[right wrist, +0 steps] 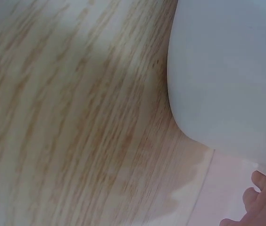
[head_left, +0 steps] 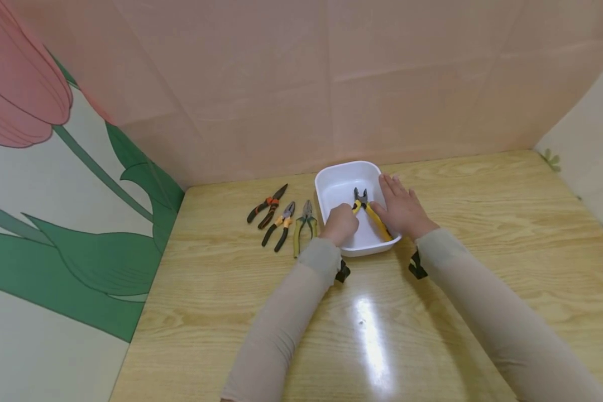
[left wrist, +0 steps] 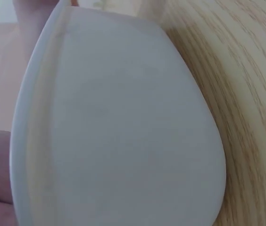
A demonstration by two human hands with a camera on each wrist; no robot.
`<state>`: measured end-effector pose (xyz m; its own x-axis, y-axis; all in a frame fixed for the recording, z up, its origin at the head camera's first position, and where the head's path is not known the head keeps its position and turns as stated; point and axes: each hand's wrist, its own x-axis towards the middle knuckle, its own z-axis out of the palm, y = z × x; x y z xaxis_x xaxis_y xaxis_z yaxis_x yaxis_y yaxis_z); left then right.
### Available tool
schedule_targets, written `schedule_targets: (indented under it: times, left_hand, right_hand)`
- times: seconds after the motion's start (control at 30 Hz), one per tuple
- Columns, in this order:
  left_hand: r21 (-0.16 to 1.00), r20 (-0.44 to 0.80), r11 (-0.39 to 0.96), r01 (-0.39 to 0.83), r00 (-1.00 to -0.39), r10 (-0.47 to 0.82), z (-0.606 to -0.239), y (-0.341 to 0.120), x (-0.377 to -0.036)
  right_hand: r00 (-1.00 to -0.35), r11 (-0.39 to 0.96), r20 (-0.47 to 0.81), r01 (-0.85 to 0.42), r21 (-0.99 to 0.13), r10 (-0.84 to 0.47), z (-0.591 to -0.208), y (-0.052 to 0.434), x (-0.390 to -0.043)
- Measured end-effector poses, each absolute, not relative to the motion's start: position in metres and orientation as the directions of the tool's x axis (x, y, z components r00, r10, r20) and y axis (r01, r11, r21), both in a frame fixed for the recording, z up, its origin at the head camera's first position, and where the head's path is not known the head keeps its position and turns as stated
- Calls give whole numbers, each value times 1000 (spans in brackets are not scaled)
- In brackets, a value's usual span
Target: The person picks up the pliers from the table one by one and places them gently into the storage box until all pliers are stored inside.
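A pair of diagonal cutters (head_left: pixel 378 222) with yellow and black handles lies in a white tray (head_left: pixel 348 171), its jaws spread and pointing to the far end. My left hand (head_left: pixel 340 224) reaches over the tray's near left side, fingers curled round the cutters' left handle, which it largely hides. Along the tray's right rim rests my right hand (head_left: pixel 404 209), fingers straight and thumb over the inside near the right handle; whether the thumb touches it I cannot tell. The wrist views mostly show the tray's outer wall (left wrist: pixel 133 113), with part of the right hand (right wrist: pixel 262 202) beyond it.
Left of the tray, on the wooden table (head_left: pixel 221 301), lie long-nose pliers (head_left: pixel 268 206) with black and orange handles, pliers (head_left: pixel 280 224) with black and light orange handles, and pliers (head_left: pixel 306 215) with olive handles. A pinkish covering (head_left: pixel 261 89) rises behind the table.
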<state>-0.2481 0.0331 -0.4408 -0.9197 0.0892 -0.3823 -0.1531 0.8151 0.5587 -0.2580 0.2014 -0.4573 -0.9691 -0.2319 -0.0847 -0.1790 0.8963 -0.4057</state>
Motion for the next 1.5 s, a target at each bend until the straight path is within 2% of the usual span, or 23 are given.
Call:
schedule_targets:
  times: [0.13, 0.33, 0.47, 1.0, 1.33, 1.5]
  left_hand:
    - [590, -373, 794, -145, -921, 110, -444, 33, -251]
    - [722, -329, 683, -108, -922, 202, -456, 36, -248]
    - [765, -274, 637, -93, -942, 192, -459, 38, -244]
    - [797, -297, 583, -156, -942, 155, -461, 41, -244]
    - [842, -277, 516, -156, -946, 165, -465, 42, -243]
    - [834, -266, 534, -135, -948, 175, -465, 41, -243]
  right_hand:
    - [-969, 893, -71, -190, -408, -239, -457, 203, -258]
    - [-969, 896, -71, -191, -401, -238, -459, 203, -259]
    - [-969, 898, -73, -187, -398, -235, -458, 200, -259]
    - [-968, 892, -79, -185, -413, -237, -459, 201, -260]
    - [-968, 889, -86, -178, -422, -235, -455, 200, -258]
    - [-967, 885, -90, -179, -430, -239, -456, 200, -259]
